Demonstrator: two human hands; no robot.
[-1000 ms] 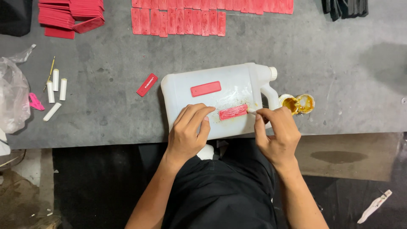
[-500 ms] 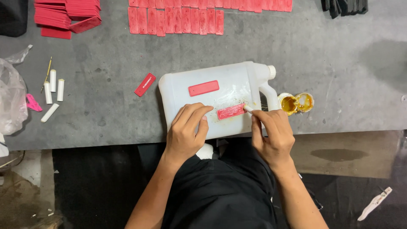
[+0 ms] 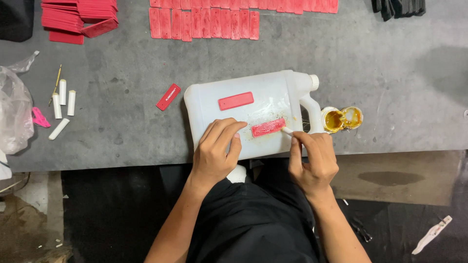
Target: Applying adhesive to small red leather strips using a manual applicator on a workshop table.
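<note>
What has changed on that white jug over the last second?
The right hand slid its small white stick leftward to the right end of the wet red strip. The left hand stays pressed on the white plastic jug; the dry red strip is unmoved.

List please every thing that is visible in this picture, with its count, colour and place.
jug: one, white, lying flat at table edge
red strips on jug: two; lower one glossy
loose red strip: one, left of jug
red strip rows: many, table top centre
red strip stack: one, top left
glue cups: two, yellow, right of jug
white sticks: four, left
plastic bag: one, clear, far left
table: one, grey
left hand: flat on jug
right hand: holds applicator at lower strip
</note>
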